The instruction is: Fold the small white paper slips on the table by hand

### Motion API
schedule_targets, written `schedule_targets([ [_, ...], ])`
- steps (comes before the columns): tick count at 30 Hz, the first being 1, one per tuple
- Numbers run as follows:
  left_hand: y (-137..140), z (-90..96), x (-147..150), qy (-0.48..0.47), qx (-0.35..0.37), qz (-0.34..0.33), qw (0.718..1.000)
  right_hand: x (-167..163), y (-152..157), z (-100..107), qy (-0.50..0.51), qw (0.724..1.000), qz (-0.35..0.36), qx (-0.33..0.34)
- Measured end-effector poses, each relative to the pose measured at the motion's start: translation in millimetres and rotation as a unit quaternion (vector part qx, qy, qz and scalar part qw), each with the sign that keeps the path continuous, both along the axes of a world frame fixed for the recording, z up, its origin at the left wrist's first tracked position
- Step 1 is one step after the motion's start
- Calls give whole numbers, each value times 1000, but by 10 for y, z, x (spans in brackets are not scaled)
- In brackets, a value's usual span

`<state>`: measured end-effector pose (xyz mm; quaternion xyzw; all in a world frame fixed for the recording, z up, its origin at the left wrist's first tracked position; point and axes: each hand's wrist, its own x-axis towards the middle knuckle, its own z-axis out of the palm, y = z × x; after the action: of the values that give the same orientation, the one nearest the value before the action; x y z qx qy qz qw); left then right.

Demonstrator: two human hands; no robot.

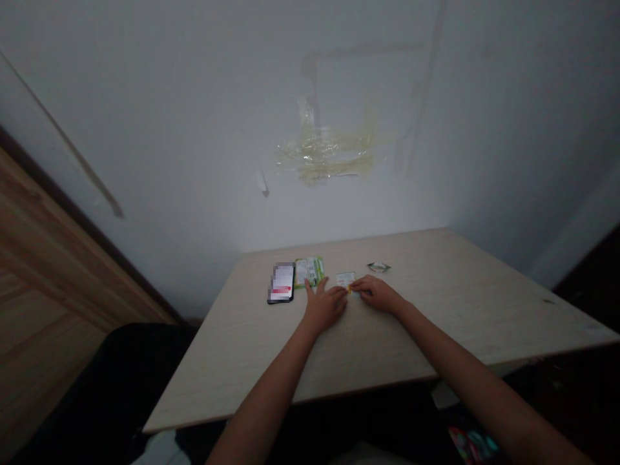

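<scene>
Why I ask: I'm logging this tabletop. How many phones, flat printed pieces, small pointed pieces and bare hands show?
Phones: 1 (black-edged rectangular phone)
Flat printed pieces: 2 (green-and-white rectangular packet; small white rectangular piece)
Small pointed pieces: 1 (dark green-and-white piece)
Bare hands: 2 (left hand; right hand)
Total: 6
Uncounted: yellow bit between the hands, possibly part of the white piece.

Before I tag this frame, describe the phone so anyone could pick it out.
Find the pale table against the wall. On its far left part, left of the left hand, the phone lies flat, screen up. It is the dark-edged slab with a lit screen showing a red band; the green-edged packet just right has none.
</scene>
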<state>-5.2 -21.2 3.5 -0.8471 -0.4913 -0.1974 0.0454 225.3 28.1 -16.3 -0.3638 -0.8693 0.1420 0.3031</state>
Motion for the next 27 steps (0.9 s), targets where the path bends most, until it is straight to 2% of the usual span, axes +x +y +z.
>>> schedule_targets([
  [10, -16, 89, -35, 9, -24, 31, 999, 5, -1, 17, 3, 1000, 3, 5],
  [16, -28, 67, 2, 2, -8, 40, 999, 5, -4, 19, 6, 1000, -1, 2],
  [27, 25, 6, 10, 1, -34, 72, 997, 0, -13, 18, 14, 1000, -12, -12],
])
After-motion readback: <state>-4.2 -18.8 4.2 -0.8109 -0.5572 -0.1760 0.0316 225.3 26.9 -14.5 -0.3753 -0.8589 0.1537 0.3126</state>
